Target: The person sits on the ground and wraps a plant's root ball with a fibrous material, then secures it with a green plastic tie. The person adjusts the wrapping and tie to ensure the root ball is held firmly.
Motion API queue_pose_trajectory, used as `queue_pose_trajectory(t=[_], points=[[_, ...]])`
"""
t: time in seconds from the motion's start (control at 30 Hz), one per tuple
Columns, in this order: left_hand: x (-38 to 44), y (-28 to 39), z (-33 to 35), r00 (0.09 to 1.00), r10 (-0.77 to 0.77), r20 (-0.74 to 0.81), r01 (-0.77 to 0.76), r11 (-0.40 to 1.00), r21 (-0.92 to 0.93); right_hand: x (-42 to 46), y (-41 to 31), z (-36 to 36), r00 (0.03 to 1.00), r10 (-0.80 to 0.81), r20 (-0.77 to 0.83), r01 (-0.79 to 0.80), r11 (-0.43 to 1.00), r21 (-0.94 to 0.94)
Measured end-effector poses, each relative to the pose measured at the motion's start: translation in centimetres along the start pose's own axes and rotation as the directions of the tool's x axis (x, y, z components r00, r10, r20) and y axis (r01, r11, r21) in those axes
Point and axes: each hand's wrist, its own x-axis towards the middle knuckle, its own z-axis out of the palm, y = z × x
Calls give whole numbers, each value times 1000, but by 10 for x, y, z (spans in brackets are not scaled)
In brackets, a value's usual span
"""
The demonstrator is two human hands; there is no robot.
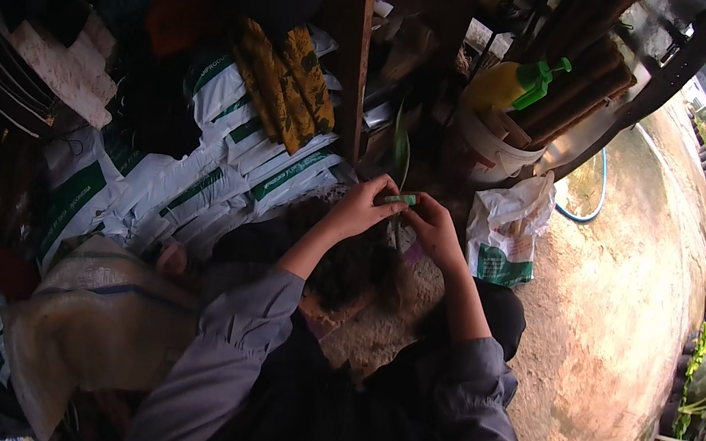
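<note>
My left hand [360,207] and my right hand [433,228] meet in front of me, fingertips pinching a small green strip [401,198] between them. What the strip is made of is too small to tell. A long, narrow green leaf [400,153] rises just beyond the fingers, and a thin stem-like piece hangs below them. Whether either hand touches the leaf is hidden. Under my left forearm lies a dark, loose mass [346,270], perhaps soil or fibre, on the rough ground [370,346].
White and green plastic packs [198,180] are piled at left, with patterned yellow cloth [287,88] on top. A woven sack [93,313] stands nearer. Beyond my right hand are a plastic bag [506,227], a white bucket [493,148] and a yellow sprayer [498,86]. A wooden post [363,54] rises ahead.
</note>
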Motion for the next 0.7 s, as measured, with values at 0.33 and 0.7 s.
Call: queue_pose_trajectory(t=[0.33,0.7], points=[[-6,-5,1,999,30,43,-35,993,115,4,25,4,1000,-10,-16,8,995,-101],[-11,-11,-2,987,-153,46,159,969,-191,-1,7,10,998,-27,-58,8,949,-315]])
